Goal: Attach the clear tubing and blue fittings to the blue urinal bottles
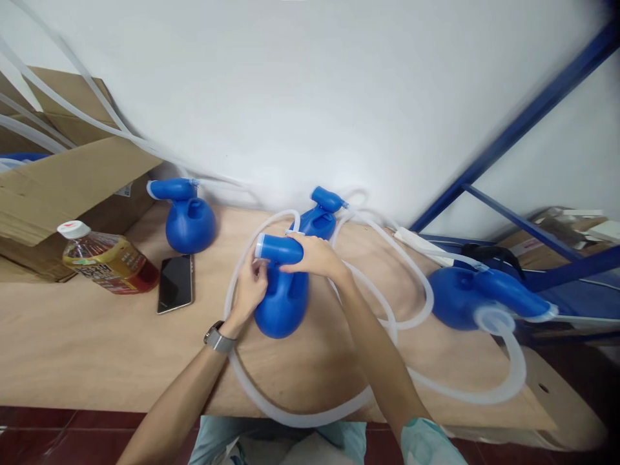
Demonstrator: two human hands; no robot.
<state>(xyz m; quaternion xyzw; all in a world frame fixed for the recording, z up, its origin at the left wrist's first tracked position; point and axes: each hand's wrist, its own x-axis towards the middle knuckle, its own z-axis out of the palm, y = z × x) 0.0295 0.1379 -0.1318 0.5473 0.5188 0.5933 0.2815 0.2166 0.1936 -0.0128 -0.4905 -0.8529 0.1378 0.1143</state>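
In front of me a blue plastic urinal bottle (pixel 281 310) stands on the wooden table, its horizontal mouthpiece (pixel 277 248) pointing left. My right hand (pixel 314 254) is wrapped round the right end of this mouthpiece, fingers partly hidden behind it. On the left side of the neck, just under the white-rimmed opening, my left hand (pixel 250 284) grips the bottle with curled fingers. A translucent white hose (pixel 300 416) loops around the bottle and beneath both forearms. Right behind it is a second blue urinal bottle (pixel 320 223), partly covered.
More blue urinal bottles stand at the left (pixel 191 226) and right (pixel 455 297), with hoses. A drink bottle (pixel 109 261), a phone (pixel 175 284) and an open cardboard box (pixel 82 187) are at left. A blue metal frame (pixel 513 119) rises at right; a white wall (pixel 300 97) stands behind.
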